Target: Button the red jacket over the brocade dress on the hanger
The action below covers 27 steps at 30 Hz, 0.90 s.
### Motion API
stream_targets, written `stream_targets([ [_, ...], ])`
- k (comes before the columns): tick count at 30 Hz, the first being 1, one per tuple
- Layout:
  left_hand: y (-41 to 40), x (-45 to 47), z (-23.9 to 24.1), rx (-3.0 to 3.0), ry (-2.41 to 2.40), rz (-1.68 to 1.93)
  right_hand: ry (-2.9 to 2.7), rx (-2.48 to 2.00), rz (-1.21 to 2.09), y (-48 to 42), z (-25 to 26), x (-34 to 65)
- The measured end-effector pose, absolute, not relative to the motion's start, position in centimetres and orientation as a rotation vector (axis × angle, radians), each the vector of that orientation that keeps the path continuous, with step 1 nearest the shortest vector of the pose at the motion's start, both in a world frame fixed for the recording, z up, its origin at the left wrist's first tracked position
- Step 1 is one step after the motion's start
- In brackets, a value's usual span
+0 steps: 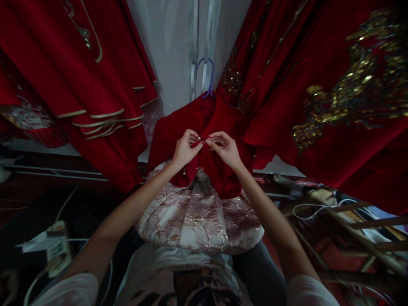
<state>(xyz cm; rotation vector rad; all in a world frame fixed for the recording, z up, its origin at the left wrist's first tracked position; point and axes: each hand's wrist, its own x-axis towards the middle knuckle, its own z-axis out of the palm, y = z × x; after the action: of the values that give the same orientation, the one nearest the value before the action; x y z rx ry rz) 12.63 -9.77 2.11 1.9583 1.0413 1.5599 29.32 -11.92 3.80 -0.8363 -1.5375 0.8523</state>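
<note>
A short red jacket hangs in front of me on a purple hanger, over a pale pink-and-gold brocade skirt. My left hand and my right hand meet at the jacket's front opening. Both pinch the two front edges around a small shiny fastener between the fingertips. The fingers of each hand are curled and pressed together on the fabric.
Red garments with gold trim hang at the left, and a red garment with gold sequin embroidery hangs at the right. A white power strip with cables lies low left. Wooden bars and a white cord are at the right.
</note>
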Motion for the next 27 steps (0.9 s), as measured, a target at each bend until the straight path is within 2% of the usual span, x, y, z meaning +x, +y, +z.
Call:
stream_targets([
  [10, -11.3, 12.2, 3.7, 2.392, 1.004, 1.356, -1.533, -0.917, 0.655, -12.2, 3.8, 29.2],
  [27, -11.8, 12.1, 5.0, 2.577, 1.029, 1.221, -1.401, -0.889, 0.594, -13.1, 3.7, 28.8],
])
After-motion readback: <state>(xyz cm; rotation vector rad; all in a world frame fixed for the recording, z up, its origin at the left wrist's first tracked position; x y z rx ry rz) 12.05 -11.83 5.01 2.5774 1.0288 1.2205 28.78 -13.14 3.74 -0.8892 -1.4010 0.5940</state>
